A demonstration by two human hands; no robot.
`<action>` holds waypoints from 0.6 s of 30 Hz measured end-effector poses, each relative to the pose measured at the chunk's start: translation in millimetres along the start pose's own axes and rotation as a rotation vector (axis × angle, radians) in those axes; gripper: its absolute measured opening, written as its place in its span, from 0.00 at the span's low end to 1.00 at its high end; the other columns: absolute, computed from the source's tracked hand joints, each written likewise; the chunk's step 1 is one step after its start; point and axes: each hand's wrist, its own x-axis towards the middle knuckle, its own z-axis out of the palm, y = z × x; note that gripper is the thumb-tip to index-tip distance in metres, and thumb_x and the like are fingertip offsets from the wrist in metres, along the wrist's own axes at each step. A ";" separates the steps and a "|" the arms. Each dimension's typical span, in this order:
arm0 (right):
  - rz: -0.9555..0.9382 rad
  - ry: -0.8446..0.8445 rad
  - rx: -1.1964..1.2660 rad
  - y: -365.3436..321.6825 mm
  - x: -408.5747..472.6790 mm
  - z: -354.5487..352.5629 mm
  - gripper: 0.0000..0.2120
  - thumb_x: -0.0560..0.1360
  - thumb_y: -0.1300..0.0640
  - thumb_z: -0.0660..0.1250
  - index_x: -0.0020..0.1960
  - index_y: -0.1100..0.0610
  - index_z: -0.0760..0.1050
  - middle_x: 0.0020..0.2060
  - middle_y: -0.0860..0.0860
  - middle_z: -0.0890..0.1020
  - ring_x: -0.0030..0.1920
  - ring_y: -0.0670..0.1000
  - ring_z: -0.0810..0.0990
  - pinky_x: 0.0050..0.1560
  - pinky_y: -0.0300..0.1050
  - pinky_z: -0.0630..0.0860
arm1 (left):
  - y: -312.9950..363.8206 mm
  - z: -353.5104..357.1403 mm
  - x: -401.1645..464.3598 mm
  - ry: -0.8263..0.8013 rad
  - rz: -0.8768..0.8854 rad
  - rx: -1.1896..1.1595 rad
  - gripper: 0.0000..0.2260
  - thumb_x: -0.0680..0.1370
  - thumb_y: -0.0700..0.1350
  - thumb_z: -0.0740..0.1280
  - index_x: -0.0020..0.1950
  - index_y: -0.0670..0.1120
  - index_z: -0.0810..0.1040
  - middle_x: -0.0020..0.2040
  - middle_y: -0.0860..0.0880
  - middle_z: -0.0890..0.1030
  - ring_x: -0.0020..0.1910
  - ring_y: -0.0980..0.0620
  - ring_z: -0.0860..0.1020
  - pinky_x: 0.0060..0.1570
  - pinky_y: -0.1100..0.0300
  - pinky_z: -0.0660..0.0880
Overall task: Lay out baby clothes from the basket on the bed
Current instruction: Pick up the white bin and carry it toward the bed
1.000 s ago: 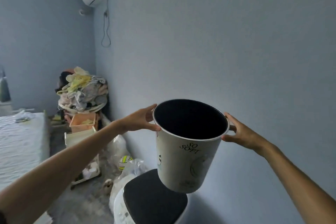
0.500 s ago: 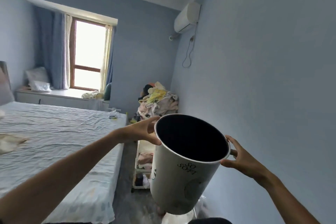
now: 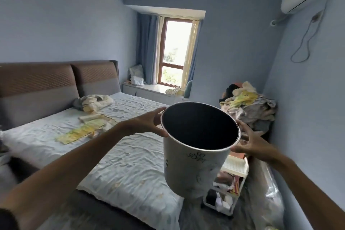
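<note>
Head view: basket between left hand, right hand.

Bed: pale, wrinkled sheet with a faint print; brown and grey padded headboard at the far end. On the sheet, near the headboard, a crumpled heap of cream and grey clothes. Just in front of it, a small folded cream piece. Beside that, a yellow-green garment spread flat, its far end touching other pale pieces. The near half of the sheet is bare. Floor: grey, right of the bed; a white rack of oddments stands on it.
</note>
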 end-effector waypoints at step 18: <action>-0.312 -0.649 0.124 -95.6 403.5 270.8 0.63 0.47 0.38 0.79 0.76 0.44 0.52 0.69 0.53 0.70 0.69 0.52 0.68 0.72 0.59 0.62 | -145.7 -260.0 -127.7 0.681 -0.319 0.103 0.39 0.66 0.31 0.76 0.71 0.46 0.62 0.67 0.47 0.72 0.65 0.60 0.72 0.61 0.69 0.69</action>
